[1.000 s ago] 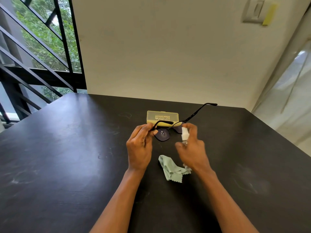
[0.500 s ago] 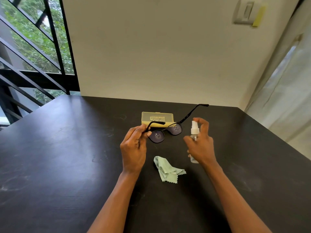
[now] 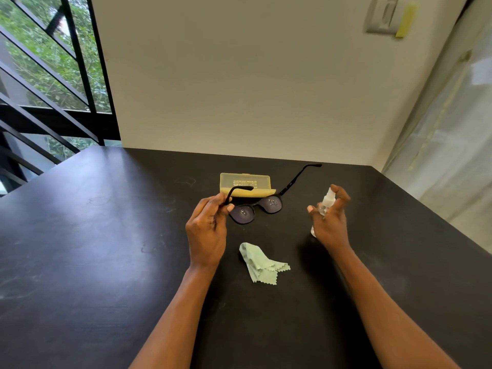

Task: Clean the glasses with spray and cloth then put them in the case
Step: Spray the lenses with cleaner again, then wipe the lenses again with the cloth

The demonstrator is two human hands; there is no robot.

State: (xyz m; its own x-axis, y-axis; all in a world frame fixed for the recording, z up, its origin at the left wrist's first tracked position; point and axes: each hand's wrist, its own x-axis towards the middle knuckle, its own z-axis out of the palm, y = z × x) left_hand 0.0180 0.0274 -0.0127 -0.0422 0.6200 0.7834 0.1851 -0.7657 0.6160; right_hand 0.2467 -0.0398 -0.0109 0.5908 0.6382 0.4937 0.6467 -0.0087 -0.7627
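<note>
1. Black and matte, the bench (image 3: 106,262) runs back to a pale wall, with a barred window off to the left.
2. At mid-bench the left hand (image 3: 207,230) pinches one temple of the glasses (image 3: 255,210), fingers curled round the arm near its hinge. The frame hangs just right of that hand, lenses beaded with droplets, its long axis running left to right and slightly away, the far temple pointing toward the back right.
3. Further right, the right hand (image 3: 328,222) holds the spray bottle (image 3: 325,205) upright, fingers loosely wrapped, apart from the glasses.
4. Crumpled on the bench, the cloth (image 3: 259,265) lies between the two forearms, nearer the person than the glasses. Both hands look about equally near; the right must likely set the bottle down first.
5. Just behind the glasses sits the yellow case (image 3: 246,182), closed.
</note>
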